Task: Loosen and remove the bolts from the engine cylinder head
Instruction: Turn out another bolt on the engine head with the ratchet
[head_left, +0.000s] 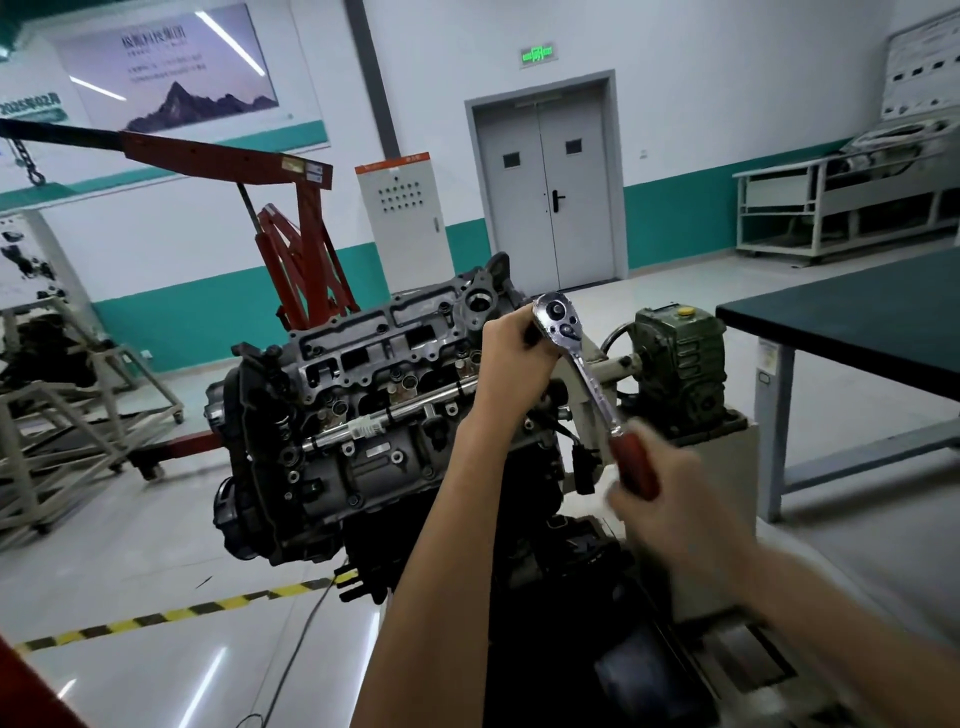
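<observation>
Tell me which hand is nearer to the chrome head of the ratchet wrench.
Left. The left hand grips the ratchet wrench right at its chrome head; the right hand holds the red handle at the other end.

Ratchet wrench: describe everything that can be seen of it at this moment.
The ratchet wrench has a round polished chrome head with a small selector on its face, a slim shiny metal shank and a dark red handle. It slants from the head, raised above the right end of the engine, down toward the camera. The left hand curls round it just beneath the head, hiding any socket; the right hand, motion-blurred, grips the handle.
</observation>
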